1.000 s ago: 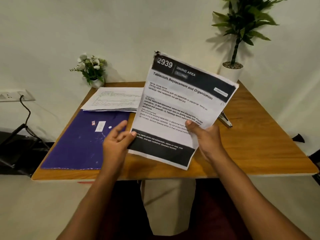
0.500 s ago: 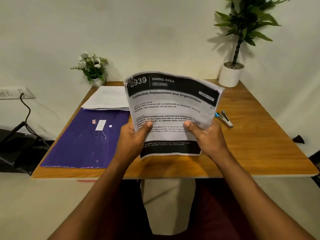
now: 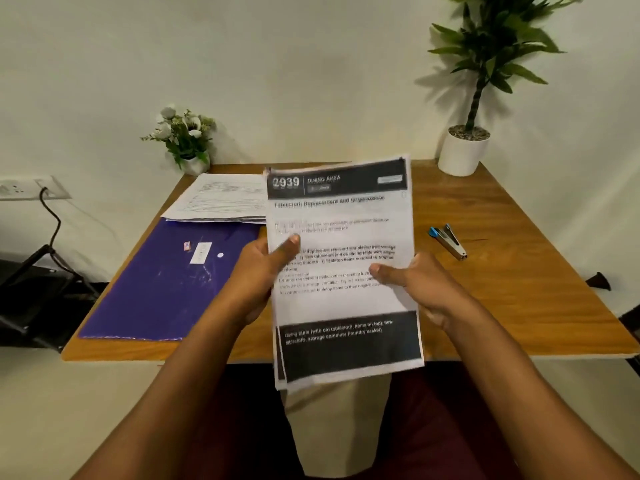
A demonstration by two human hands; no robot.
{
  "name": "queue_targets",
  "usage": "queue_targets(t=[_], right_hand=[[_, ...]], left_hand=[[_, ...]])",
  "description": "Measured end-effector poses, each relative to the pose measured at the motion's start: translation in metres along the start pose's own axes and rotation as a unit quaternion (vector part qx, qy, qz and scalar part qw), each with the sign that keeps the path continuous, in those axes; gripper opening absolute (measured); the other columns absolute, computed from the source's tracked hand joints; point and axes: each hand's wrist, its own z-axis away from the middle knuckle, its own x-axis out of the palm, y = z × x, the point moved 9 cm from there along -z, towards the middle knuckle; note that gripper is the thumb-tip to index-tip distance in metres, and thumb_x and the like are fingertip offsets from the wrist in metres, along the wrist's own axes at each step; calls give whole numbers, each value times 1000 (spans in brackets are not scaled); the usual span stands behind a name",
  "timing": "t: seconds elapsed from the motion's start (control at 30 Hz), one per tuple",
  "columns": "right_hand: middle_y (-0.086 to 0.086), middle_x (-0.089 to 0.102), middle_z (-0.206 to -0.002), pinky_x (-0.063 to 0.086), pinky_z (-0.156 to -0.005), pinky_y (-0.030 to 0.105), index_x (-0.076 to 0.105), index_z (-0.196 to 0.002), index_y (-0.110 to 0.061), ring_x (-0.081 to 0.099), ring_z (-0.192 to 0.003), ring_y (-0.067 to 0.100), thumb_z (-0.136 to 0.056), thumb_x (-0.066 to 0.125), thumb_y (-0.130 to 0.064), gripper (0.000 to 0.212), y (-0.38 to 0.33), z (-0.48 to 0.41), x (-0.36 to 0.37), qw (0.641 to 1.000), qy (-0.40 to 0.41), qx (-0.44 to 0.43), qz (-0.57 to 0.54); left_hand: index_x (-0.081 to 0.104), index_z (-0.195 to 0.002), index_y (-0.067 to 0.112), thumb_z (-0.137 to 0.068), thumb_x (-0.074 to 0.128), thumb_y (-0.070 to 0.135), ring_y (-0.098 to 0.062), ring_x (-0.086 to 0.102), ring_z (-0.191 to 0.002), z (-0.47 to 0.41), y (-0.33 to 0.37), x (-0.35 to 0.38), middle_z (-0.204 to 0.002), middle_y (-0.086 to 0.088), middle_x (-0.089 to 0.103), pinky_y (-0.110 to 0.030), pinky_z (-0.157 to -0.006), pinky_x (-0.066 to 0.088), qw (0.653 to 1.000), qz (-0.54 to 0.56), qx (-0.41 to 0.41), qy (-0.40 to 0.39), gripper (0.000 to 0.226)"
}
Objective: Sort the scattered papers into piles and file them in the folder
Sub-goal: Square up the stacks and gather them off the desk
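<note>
Purple folder (image 3: 162, 282): flat on the tabletop (image 3: 519, 271), at 9 o'clock.
Paper pile (image 3: 218, 199): at 11 o'clock, along the folder's far edge.
Held sheets (image 3: 343, 271): raised over the near edge at 6 o'clock, headed "2939 DINING AREA".
Left hand (image 3: 263, 271): grips the sheets' left edge, thumb on the front.
Right hand (image 3: 415, 285): grips the right edge, thumb on the front.
Stapler (image 3: 448, 240): at 3 o'clock, apart from the papers.

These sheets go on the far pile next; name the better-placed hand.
Probably left: the left hand grips the sheets on the side nearest the pile; the right hand holds the opposite edge.
</note>
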Motion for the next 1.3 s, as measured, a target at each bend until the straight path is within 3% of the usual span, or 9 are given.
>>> queue_targets(t=[0.2, 0.33, 0.43, 0.5, 0.6, 0.73, 0.87, 1.1, 1.3], right_hand=[[-2, 76, -115, 60, -85, 31, 70, -119, -17, 74, -99, 14, -88, 77, -10, 33, 51, -7, -4, 993, -2, 97, 71], [-14, 75, -87, 54, -55, 20, 67, -94, -27, 73, -72, 5, -90, 75, -42, 18, 36, -9, -34, 966, 144, 34, 211], [-6, 71, -83, 52, -55, 28, 70, -89, -20, 67, -72, 12, -95, 64, -50, 31, 4, -14, -76, 871, 336, -105, 343], [4, 68, -94, 55, -75, 39, 70, -94, -16, 63, -88, 23, -96, 62, -45, 30, -4, -24, -97, 792, 392, -165, 438], [16, 56, -131, 37, -104, 50, 66, -120, -11, 48, -123, 36, -92, 66, -50, 47, 8, -53, -134, 732, 424, -81, 526], [18, 47, -146, 31, -110, 51, 56, -137, -7, 41, -134, 36, -93, 57, -62, 70, 31, -77, -156, 725, 405, 54, 555], [18, 60, -127, 36, -103, 50, 67, -122, -7, 50, -121, 38, -98, 61, -41, 42, 29, -80, -151, 733, 405, -25, 546], [-4, 66, -127, 54, -95, 30, 63, -132, -18, 64, -112, 8, -99, 64, -24, 33, 9, -96, -98, 932, 190, -145, 274], [-5, 49, -136, 53, -95, 31, 55, -140, -28, 51, -117, 10, -99, 65, -22, 43, -18, -108, 8, 863, -33, -170, 474]], left_hand=[[72, -108, 18, -102, 62, 27, -5, 75, -74, -28, -15, -15, -90, 3, 79, -19, -58, 53, 978, -161, 27, 128, 14], [73, -104, 15, -103, 61, 28, -5, 75, -74, -31, -39, -14, -90, 4, 79, -15, -54, 53, 970, -218, 30, 105, 18], [72, -102, 15, -102, 61, 25, -2, 74, -79, -31, -45, -15, -90, 11, 75, -12, -56, 53, 955, -263, 62, 118, 15], [71, -100, 19, -102, 61, 25, 4, 71, -76, -29, -44, -12, -86, 17, 72, -12, -56, 52, 941, -300, 94, 129, 12], [73, -97, 15, -102, 61, 29, 2, 70, -69, -32, -48, -14, -86, 10, 74, -14, -55, 53, 926, -329, 101, 152, 19], [72, -93, 19, -102, 60, 29, 3, 67, -66, -34, -47, -13, -80, 9, 73, -14, -51, 49, 915, -356, 114, 154, 18], [73, -94, 15, -103, 59, 32, -4, 68, -65, -38, -52, -16, -81, 6, 74, -27, -56, 56, 907, -377, 116, 150, 24], [73, -94, 12, -103, 57, 34, -7, 67, -65, -39, -53, -11, -79, 4, 73, -23, -54, 53, 901, -388, 144, 129, 28], [72, -92, 11, -103, 59, 30, -3, 65, -64, -38, -53, -10, -77, 5, 72, -12, -54, 45, 905, -378, 145, 126, 26]])
